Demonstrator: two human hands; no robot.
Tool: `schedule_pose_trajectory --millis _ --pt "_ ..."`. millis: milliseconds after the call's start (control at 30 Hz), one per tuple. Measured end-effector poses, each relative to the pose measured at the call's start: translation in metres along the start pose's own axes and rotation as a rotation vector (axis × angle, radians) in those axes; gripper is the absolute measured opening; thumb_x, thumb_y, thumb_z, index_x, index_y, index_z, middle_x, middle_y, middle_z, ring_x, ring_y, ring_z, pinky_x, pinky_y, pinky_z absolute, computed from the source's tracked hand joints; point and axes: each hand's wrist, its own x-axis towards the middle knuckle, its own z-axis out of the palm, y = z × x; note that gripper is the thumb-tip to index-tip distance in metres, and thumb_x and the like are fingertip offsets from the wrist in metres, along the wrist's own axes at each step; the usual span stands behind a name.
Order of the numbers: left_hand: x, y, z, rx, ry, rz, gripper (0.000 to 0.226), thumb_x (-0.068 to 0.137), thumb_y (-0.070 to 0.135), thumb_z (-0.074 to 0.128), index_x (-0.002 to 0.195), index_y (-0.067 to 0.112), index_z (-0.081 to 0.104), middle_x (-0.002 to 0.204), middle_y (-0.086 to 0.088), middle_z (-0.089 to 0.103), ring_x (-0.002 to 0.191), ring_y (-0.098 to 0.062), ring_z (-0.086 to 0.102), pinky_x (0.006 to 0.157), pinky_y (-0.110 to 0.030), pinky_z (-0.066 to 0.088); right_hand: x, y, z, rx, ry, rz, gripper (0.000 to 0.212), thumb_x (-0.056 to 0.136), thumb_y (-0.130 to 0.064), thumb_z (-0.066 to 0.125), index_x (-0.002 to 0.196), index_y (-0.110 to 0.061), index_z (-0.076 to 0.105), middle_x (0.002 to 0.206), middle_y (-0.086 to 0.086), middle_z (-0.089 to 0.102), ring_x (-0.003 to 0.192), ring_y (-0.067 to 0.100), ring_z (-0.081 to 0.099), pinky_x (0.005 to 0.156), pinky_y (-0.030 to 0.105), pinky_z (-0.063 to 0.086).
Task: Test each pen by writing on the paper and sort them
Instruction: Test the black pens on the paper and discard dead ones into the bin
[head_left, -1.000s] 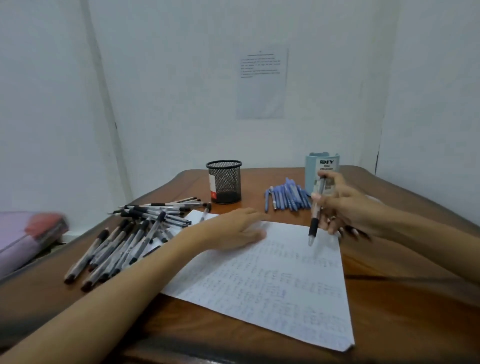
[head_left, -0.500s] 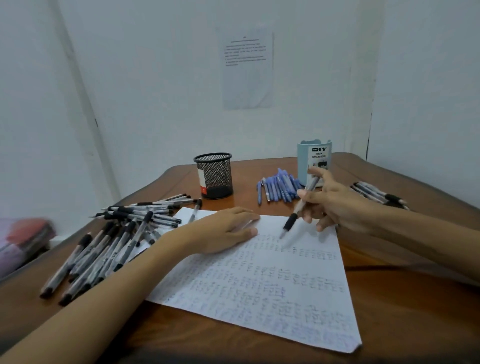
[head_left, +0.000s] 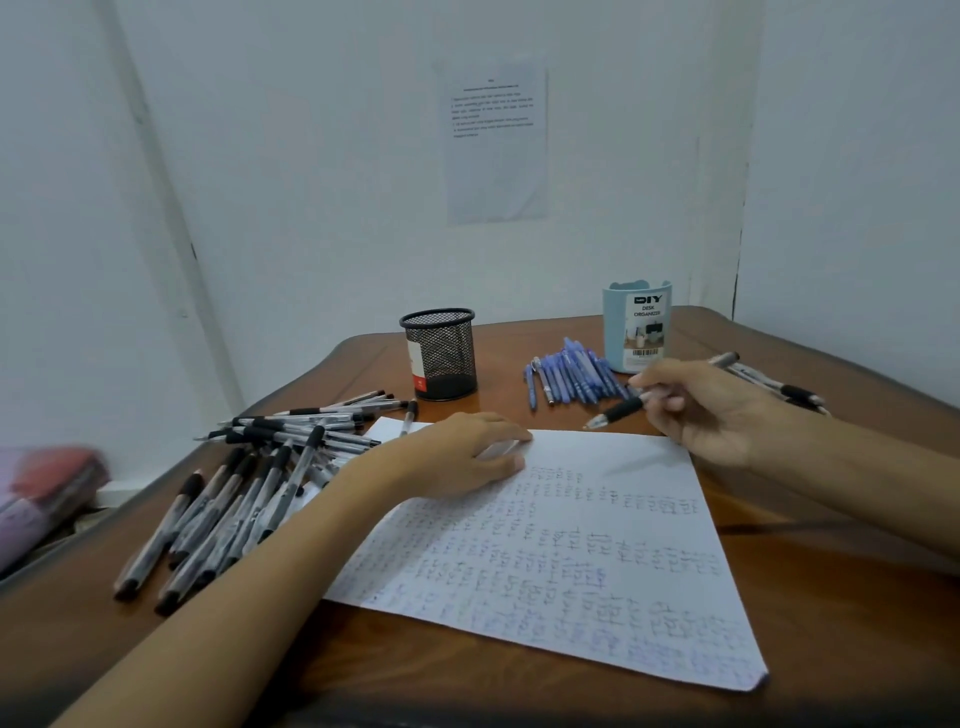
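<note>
The right hand (head_left: 711, 410), right of centre in the frame, has its fingers curled tight round a black-grip pen (head_left: 621, 413), whose tip points left at the top edge of the paper (head_left: 571, 561). The left hand (head_left: 462, 454) rests flat on the upper left of the sheet, fingers straight and together. The paper lies mid-frame on the wooden bench (head_left: 467, 670), covered in small scribbles. A heap of black-grip pens (head_left: 249, 488) lies at centre left. Blue pens (head_left: 571, 376) lie between a black mesh cup (head_left: 440, 353) and a pale blue desk organizer (head_left: 636, 327). A few more pens (head_left: 779, 387) lie just behind the right hand.
</note>
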Motion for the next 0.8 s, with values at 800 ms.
schedule_pose_trajectory --millis 800 --pt "0.002 -0.004 -0.001 0.012 0.035 0.021 0.040 0.098 0.032 0.041 0.138 0.026 0.043 0.142 0.007 0.042 0.126 -0.009 0.040 0.105 -0.026 0.031 0.016 0.038 0.021 -0.687 -0.157 -0.377 0.047 0.083 -0.010 0.068 0.046 -0.013 0.039 0.039 -0.002 0.040 0.029 0.003 0.033 0.032 0.013 0.029"
